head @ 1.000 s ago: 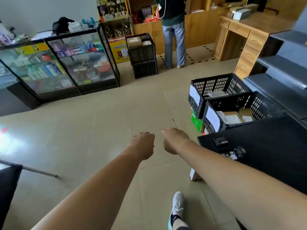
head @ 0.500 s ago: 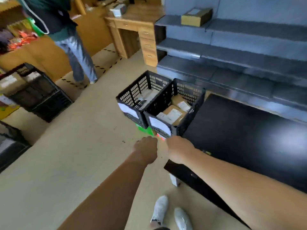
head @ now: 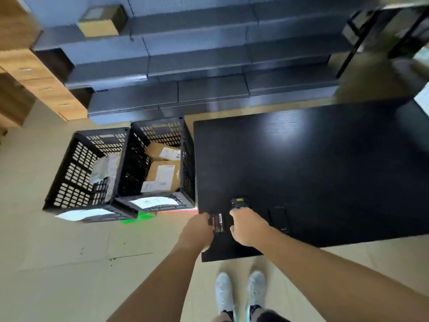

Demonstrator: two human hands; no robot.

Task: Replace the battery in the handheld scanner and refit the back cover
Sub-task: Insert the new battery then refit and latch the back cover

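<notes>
Hands: two; my left hand and right hand flank the battery; neither grip's fingers show, so I cannot tell its state
Scanner: one, on the table just beyond my right hand
Cover: one flat dark piece, right of that hand
Crates: two, beside the table's left edge, parcels inside
Room: tan floor; grey shelving behind
</notes>
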